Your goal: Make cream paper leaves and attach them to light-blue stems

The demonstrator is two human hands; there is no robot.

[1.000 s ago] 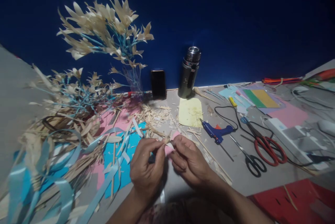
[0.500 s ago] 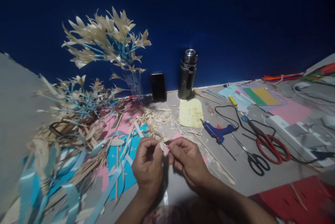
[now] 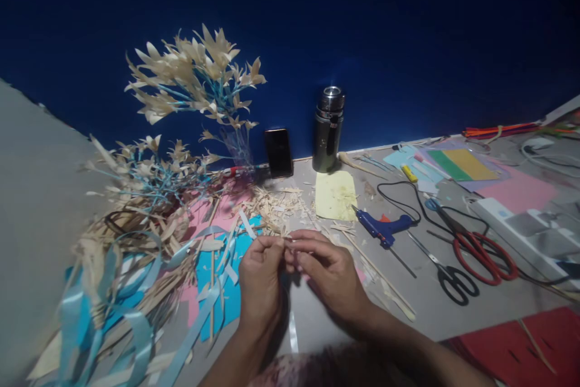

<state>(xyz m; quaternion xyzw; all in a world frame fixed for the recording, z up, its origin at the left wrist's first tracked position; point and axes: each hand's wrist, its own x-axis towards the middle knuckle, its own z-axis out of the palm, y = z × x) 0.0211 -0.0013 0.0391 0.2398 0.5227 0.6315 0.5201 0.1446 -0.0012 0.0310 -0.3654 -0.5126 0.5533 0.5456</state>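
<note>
Fingertip to fingertip, my left hand (image 3: 261, 278) and my right hand (image 3: 334, 278) meet in a pinch over the table. Whatever lies between them is mostly covered by my fingers, too small to name. Below them a narrow pale strip (image 3: 293, 332) lies on the tabletop. Pale husk shavings (image 3: 276, 203) are scattered just beyond my hands, next to a yellow sheet (image 3: 333, 194). A blue sheet (image 3: 229, 302) is by my left hand. Right of my right hand rests a blue glue gun (image 3: 383, 227).
Husk flowers on blue stems (image 3: 194, 82) stand back left, above curled light-blue ribbon (image 3: 131, 339). A phone (image 3: 278, 153) and a steel flask (image 3: 327, 130) stand against the wall. Black-handled scissors (image 3: 457, 284), red-handled scissors (image 3: 484, 257) and a power strip (image 3: 516, 233) lie right.
The small pale piece seen between my fingertips is now mostly covered. My right fingers have moved over toward my left fingertips. The view has shifted slightly left.
</note>
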